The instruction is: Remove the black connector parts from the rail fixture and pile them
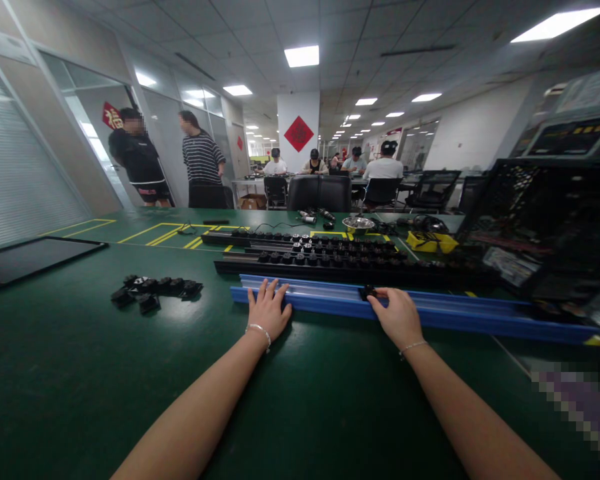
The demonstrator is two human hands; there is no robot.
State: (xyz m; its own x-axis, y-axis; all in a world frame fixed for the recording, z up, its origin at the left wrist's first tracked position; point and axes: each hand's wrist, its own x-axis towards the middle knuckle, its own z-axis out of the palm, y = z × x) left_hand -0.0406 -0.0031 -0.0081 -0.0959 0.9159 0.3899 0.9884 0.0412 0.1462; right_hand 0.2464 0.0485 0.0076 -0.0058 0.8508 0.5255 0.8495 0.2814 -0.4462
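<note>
A long blue rail [445,313] lies across the green table in front of me. My left hand [269,311] rests flat on the rail's left end, fingers spread and holding nothing. My right hand [396,315] sits further right on the rail, its fingers pinched on a small black part [367,291] seated in the rail's channel. Behind the blue rail lie black rails [330,263] filled with rows of black parts. A loose pile of the same black parts [153,290] sits on the table to my left.
A dark tray [33,259] lies at the far left. A black mesh case [545,220] stands on the right. A metal bowl [358,223] and a yellow tray [433,242] sit behind the rails. Two people stand at back left; others sit at a far table.
</note>
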